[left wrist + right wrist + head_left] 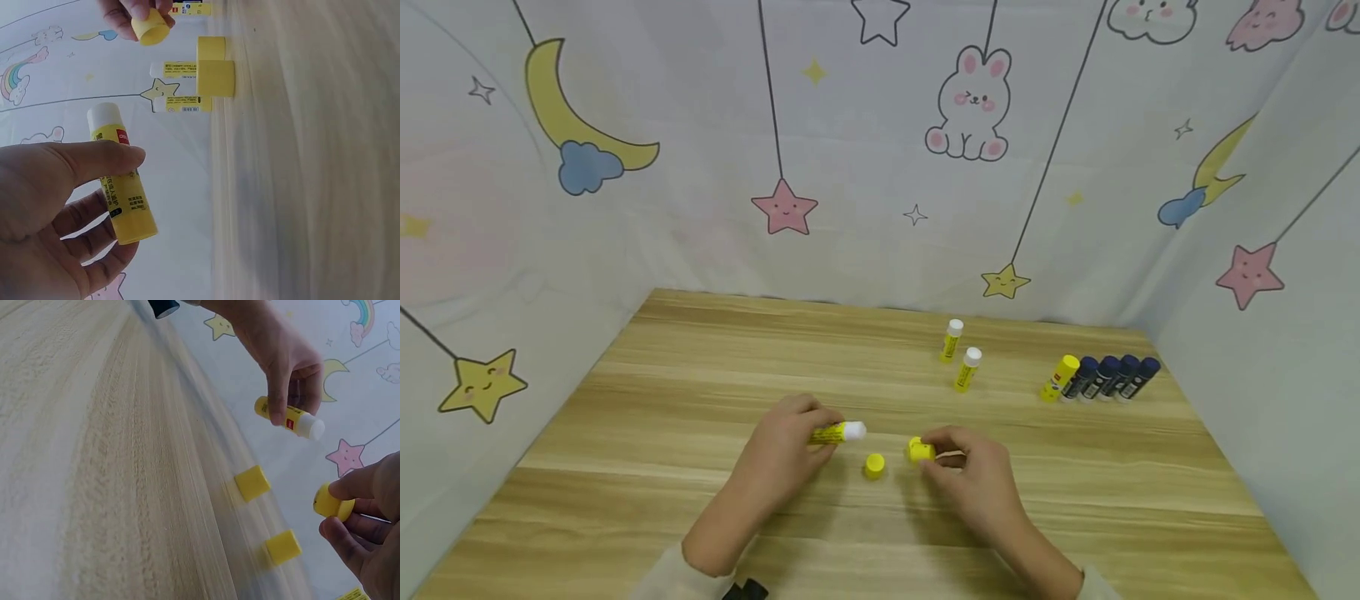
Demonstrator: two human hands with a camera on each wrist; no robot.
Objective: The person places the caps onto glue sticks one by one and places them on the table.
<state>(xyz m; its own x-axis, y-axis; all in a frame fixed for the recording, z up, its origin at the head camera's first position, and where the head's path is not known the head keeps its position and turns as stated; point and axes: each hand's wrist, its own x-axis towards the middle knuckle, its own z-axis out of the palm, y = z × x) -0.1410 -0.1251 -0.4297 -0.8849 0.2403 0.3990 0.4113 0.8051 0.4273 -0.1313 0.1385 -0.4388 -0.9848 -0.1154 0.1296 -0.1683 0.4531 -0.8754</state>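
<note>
My left hand (790, 446) grips a yellow glue stick (122, 181) whose white top is bare. Between thumb and fingers, my right hand (973, 475) pinches a yellow cap (150, 28) in the air, its hollow end visible in the left wrist view. Two more yellow caps stand on the table: one cap (874, 466) sits between the hands, and the other cap (914, 442) is partly hidden behind the held one in the head view. In the right wrist view, both standing caps (252, 483) lie below the raised hands.
Two uncapped glue sticks (967, 370) with white tops stand farther back on the wooden table (700, 367). To the right is a yellow-capped glue stick (1060, 379) beside a row of several dark-blue-capped sticks (1105, 379). A patterned curtain (700, 233) borders the table.
</note>
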